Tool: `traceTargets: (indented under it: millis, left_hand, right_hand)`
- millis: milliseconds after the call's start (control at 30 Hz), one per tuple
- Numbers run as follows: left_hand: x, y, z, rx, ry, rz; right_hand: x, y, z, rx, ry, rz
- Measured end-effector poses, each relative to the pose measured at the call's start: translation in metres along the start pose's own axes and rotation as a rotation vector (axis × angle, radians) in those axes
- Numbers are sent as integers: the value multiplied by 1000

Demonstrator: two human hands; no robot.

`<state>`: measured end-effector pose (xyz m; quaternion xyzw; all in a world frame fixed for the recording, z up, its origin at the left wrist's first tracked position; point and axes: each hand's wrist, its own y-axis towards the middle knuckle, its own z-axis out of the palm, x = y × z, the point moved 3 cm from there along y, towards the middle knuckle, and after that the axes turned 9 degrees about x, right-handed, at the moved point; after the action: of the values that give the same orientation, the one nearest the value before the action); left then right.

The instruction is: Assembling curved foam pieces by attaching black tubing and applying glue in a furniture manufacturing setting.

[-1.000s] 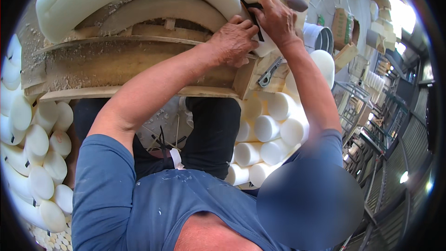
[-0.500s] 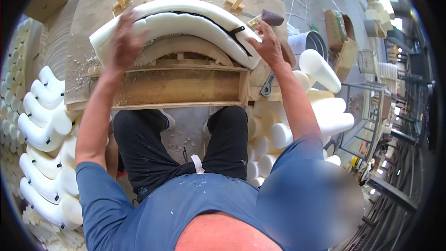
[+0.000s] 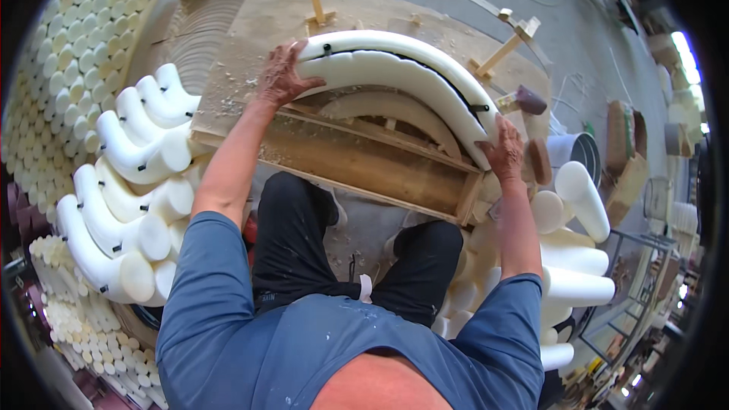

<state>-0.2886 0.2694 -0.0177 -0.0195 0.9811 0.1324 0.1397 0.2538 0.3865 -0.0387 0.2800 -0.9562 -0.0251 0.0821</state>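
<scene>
Trough (image 3: 372,168) holds crumbs (image 3: 284,153); both hands (image 3: 282,77) clasp white arc (image 3: 380,68).

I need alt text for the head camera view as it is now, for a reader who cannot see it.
A person's left hand and right hand are at opposite ends of a curved white piece with a dark line along it. An open wooden box sits nearer the person; more white pieces are piled on both sides.

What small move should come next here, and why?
Probably a gentle two-handed lift of the curved white piece: the left hand and right hand are at its opposite ends, and black tabs already show near both ends.
</scene>
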Motion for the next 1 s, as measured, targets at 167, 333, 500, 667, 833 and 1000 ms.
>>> traceTargets:
  millis: [167,333,500,667,833,1000]
  left_hand:
    - [-21,-9,3,110,-69,-204]
    - [-35,2,6,121,-126,-197]
    - [-34,11,26,284,-111,-184]
    - [-4,4,32,447,-36,-205]
    - [-4,12,23,458,102,-71]
    - [-113,5,-6,-79,-211,57]
  right_hand:
    - [-2,-1,0,21,20,-2]
    - [-12,-2,-11,-6,6,-64]
    - [-12,-16,-11,52,-30,25]
    - [-1,-10,-25,60,66,-10]
    - [-51,-69,-55,-181,212,8]
    - [-13,-84,-53,-246,275,64]
